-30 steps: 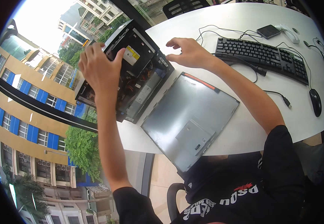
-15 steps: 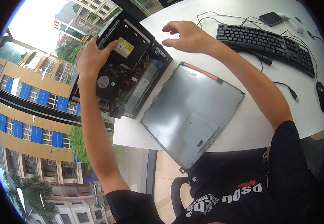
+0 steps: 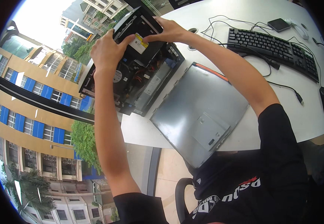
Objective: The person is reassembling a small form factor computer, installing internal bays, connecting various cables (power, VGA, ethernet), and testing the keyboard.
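Note:
An opened desktop computer case (image 3: 147,95) lies at the far left of the table, its insides showing. At its far end, a black drive cage (image 3: 150,28) with a white and yellow label (image 3: 138,44) is between my hands. My left hand (image 3: 107,52) is closed on the cage's left side, thumb on top near the label and fingers over the outer edge. On the other side my right hand (image 3: 169,31) grips it too, thumb by the label, fingers at the far edge. A round fan (image 3: 117,75) and coloured cables (image 3: 136,79) show below. The fingertips beyond the edges are hidden.
The metal side panel (image 3: 199,112) lies right of the case, its near corner past the table edge. A black keyboard (image 3: 274,50), a mouse (image 3: 323,100), loose cables and a small black box (image 3: 278,24) are at the right. A window (image 3: 38,104) borders the left.
My right hand has come left from the air above the table and taken hold of the drive cage. The cage now looks tilted up. The whole view has shifted slightly.

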A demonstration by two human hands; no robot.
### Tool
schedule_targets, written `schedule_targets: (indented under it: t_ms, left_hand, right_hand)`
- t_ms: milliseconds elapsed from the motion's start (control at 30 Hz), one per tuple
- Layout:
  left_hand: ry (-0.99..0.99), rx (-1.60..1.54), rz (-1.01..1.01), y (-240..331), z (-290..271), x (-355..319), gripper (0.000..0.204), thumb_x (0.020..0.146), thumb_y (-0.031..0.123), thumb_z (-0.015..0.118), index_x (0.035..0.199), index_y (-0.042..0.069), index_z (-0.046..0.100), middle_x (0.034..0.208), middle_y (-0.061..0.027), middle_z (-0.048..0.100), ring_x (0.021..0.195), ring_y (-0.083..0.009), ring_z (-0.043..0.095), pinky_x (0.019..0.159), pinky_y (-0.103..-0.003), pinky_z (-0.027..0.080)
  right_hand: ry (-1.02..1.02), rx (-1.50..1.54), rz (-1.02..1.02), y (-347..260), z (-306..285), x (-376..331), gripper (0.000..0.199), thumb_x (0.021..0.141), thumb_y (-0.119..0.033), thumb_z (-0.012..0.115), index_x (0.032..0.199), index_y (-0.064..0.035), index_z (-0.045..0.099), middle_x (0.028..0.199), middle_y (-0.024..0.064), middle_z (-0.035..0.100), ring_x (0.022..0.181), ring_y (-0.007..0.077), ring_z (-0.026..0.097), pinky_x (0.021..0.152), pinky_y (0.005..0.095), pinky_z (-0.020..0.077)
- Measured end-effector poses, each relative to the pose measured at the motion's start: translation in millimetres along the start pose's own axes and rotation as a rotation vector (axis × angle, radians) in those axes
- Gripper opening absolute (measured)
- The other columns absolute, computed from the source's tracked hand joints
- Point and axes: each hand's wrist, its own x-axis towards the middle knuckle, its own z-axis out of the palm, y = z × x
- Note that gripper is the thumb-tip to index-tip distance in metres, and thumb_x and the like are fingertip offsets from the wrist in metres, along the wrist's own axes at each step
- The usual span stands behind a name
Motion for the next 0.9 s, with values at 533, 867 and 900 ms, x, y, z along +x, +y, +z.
schedule_targets:
  t_ms: [533, 867, 900]
  left_hand:
    - [0.073, 0.010, 0.054, -6, 2, 3, 0.090, 0.079, 0.078, 0.067, 0.131, 0.006, 0.070, 0.104, -0.0191, 0.077, 0.103, -0.0343, 0.074, 0.091, -0.045, 0.056]
    - [-0.219, -0.210, -0.024, -19, -8, 12, 0.090, 0.081, 0.074, 0.066, 0.148, 0.013, 0.058, 0.111, -0.0188, 0.076, 0.112, -0.0314, 0.072, 0.101, -0.044, 0.051]
    - [-0.218, -0.193, -0.022, -18, -9, 12, 0.091, 0.081, 0.075, 0.065, 0.149, 0.015, 0.056, 0.111, -0.0176, 0.076, 0.112, -0.0306, 0.072, 0.101, -0.043, 0.051]
  right_hand:
    - [0.074, 0.036, -0.105, 22, 7, 15, 0.100, 0.062, -0.072, 0.088, 0.122, 0.0049, 0.066, 0.101, 0.0156, 0.074, 0.092, 0.0236, 0.073, 0.081, 0.0311, 0.0584]
    - [-0.050, 0.165, 0.028, 8, 9, 12, 0.096, 0.062, -0.075, 0.087, 0.120, -0.0004, 0.069, 0.110, 0.0158, 0.073, 0.105, 0.0246, 0.070, 0.090, 0.0303, 0.0543]
    - [-0.048, 0.168, 0.030, 12, 10, 14, 0.096, 0.062, -0.075, 0.087, 0.120, -0.0004, 0.069, 0.110, 0.0158, 0.073, 0.105, 0.0246, 0.070, 0.090, 0.0303, 0.0543]
